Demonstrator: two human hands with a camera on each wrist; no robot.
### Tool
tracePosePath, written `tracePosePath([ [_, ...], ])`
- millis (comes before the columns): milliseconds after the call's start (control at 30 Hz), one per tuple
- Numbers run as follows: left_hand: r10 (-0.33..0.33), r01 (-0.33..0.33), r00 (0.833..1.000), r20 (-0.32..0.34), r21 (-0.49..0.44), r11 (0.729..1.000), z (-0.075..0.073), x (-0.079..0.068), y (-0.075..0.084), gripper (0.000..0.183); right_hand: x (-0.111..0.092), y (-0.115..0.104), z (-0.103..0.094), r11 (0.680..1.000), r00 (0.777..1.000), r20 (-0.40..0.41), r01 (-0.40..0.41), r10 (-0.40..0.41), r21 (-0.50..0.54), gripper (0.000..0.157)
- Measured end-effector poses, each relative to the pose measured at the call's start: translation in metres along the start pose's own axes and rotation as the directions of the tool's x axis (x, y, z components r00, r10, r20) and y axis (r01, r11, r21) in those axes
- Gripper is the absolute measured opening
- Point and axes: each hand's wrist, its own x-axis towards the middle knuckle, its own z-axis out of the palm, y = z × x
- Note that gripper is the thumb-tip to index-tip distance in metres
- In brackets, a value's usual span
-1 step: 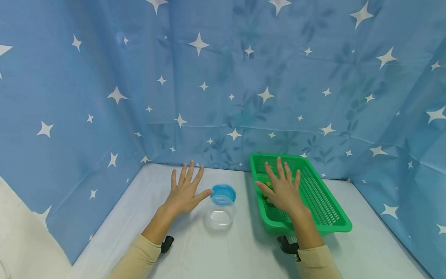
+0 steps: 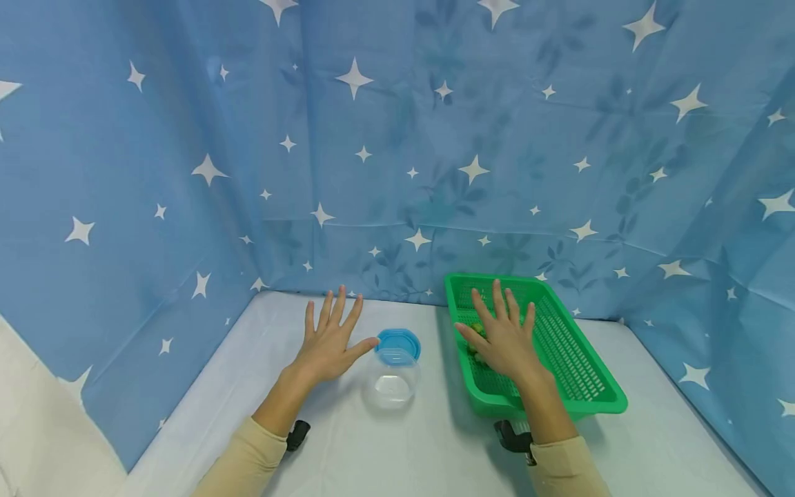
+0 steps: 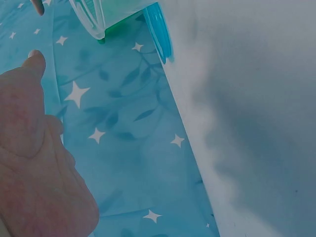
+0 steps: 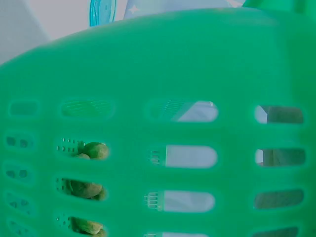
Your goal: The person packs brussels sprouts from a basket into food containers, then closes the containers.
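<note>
My left hand (image 2: 329,344) is held above the table with its fingers spread and holds nothing. Just right of its thumb stand a clear round plastic container (image 2: 393,392) and, behind it, a blue lid (image 2: 402,338). Fingers spread and palm down, my right hand (image 2: 506,338) hovers over a green plastic basket (image 2: 611,400), also holding nothing. Under that hand, inside the basket, lie small yellow-green lumps (image 2: 477,328), partly hidden. Through the slots of the basket wall (image 4: 197,59), the right wrist view shows rounded green-brown pieces (image 4: 94,149); their kind is unclear.
A white-covered table (image 2: 428,455) carries these things. Behind it and along both sides hangs a blue curtain (image 2: 385,193) with white stars. Black wrist mounts (image 2: 298,435) show at both forearms. The basket stands at the right, close to the back curtain.
</note>
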Motion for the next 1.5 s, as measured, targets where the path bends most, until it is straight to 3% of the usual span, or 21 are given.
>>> tracePosePath([
  [167,0.022,-0.021,0.999,-0.031,0.003,1.0,0.003,-0.001,-0.001,0.092,-0.002,-0.004,0.0,1.0,1.0,-0.008,0.007,-0.007,0.0,0.085],
  [567,0.041,-0.039,0.999,-0.034,0.048,0.998,0.0,-0.001,0.004,0.091,-0.005,-0.006,-0.006,1.0,0.999,-0.039,0.028,-0.027,0.004,0.084],
  [767,0.065,-0.067,0.996,-0.055,-0.039,0.997,-0.002,-0.005,0.003,0.089,-0.013,-0.012,-0.031,0.994,0.993,-0.075,0.093,-0.088,0.057,0.082],
  [900,0.044,-0.055,0.997,-0.059,-0.202,0.978,0.0,-0.007,-0.001,0.082,-0.019,-0.019,-0.056,0.986,0.991,-0.04,0.134,-0.131,0.095,0.081],
  [967,0.024,-0.04,0.998,-0.058,-0.301,0.953,0.001,-0.008,-0.004,0.074,-0.018,-0.022,-0.07,0.98,0.988,-0.014,0.152,-0.151,0.127,0.08],
  [1033,-0.003,-0.01,0.999,-0.032,-0.417,0.909,0.003,-0.009,-0.006,0.063,-0.015,-0.024,-0.084,0.975,0.986,0.007,0.166,-0.169,0.144,0.079],
  [1100,-0.013,0.018,1.0,0.013,-0.528,0.849,0.005,-0.01,-0.008,0.052,-0.007,-0.024,-0.097,0.971,0.983,0.022,0.175,-0.181,0.16,0.077],
  [1233,0.03,0.076,0.99,0.139,-0.691,0.719,0.007,-0.012,-0.012,0.042,0.017,-0.017,-0.111,0.959,0.979,0.017,0.196,-0.204,0.202,0.074],
  [1400,0.066,0.171,0.962,0.267,-0.771,0.613,0.011,-0.018,-0.014,0.043,0.044,0.0,-0.102,0.889,0.964,-0.02,0.253,-0.266,0.382,0.064],
  [1500,0.074,0.197,0.953,0.295,-0.785,0.587,0.014,-0.021,-0.014,0.044,0.055,0.011,-0.087,0.848,0.958,-0.055,0.274,-0.28,0.454,0.059],
])
